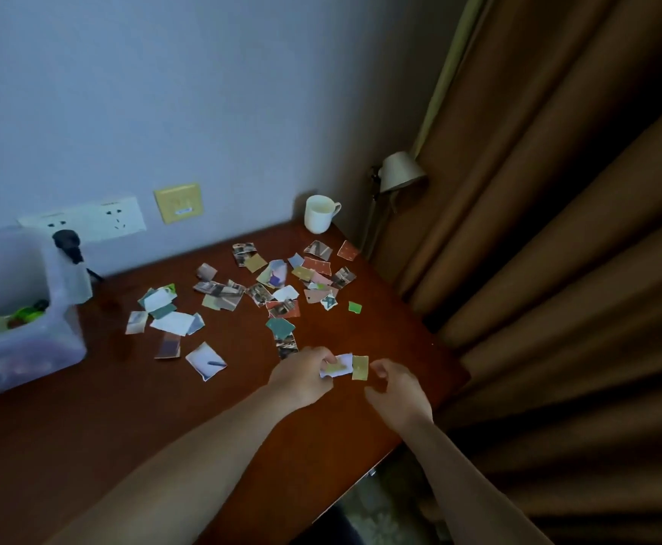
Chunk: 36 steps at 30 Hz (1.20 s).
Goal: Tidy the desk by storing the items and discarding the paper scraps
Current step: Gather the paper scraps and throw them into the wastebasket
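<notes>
Several torn paper scraps (266,293) lie scattered over the dark red-brown desk (125,407), from the middle to the far right corner. My left hand (302,377) pinches a white scrap (337,365) near the desk's right side. A yellow-tan scrap (360,367) lies just right of it. My right hand (398,391) hovers beside that tan scrap with fingers loosely curled, holding nothing that I can see. A white mug (319,213) stands at the far corner by the wall.
A translucent storage box (26,340) with a green item inside sits at the desk's left. Wall sockets (85,222) with a black plug are behind it. A lamp (400,173) and brown curtains (557,230) border the right edge.
</notes>
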{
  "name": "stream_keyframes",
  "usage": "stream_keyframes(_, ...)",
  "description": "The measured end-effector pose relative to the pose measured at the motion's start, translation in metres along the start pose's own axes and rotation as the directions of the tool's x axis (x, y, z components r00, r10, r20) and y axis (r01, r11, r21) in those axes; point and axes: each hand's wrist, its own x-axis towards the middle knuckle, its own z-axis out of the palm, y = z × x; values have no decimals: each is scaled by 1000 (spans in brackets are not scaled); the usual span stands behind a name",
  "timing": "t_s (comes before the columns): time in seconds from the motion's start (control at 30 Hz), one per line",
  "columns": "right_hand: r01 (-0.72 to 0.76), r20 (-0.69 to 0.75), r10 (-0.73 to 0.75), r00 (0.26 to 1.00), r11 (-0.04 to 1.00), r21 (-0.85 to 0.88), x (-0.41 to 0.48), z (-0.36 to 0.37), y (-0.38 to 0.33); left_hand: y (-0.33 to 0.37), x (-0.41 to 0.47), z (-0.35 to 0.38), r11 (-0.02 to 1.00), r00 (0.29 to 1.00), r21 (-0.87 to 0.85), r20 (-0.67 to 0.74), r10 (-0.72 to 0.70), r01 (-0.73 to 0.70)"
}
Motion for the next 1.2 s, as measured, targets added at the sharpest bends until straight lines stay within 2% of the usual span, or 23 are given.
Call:
stream_keyframes(0.2,95,152,-78,985,989,-111,68,9,13,-4,40,26,986,985,-1,-21,-169,169)
stream_keyframes(0.37,201,292,-128,948,951,-234,115,13,22,13,70,41,945,944,13,-63,-325,326)
stream_keyframes(0.6,417,418,-285,862,869,-267,146,21,36,25,95,65,878,903,211,-104,-418,431)
stream_keyframes(0.67,438,425,-313,849,867,-237,151,22,41,24,96,69,842,886,276,-116,-449,463)
stream_keyframes(0.83,557,501,-395,770,799,-226,167,21,42,25,98,73,769,842,345,-179,-509,538)
stream_keyframes(1.0,621,552,-447,704,765,-172,176,19,39,31,99,79,768,816,277,-183,-548,577)
stream_keyframes(1.1,651,586,-469,661,747,-136,181,17,40,34,100,79,792,817,198,-145,-559,577)
stream_keyframes(1.2,691,628,-477,615,710,-136,186,13,42,34,103,74,783,789,118,-168,-591,611)
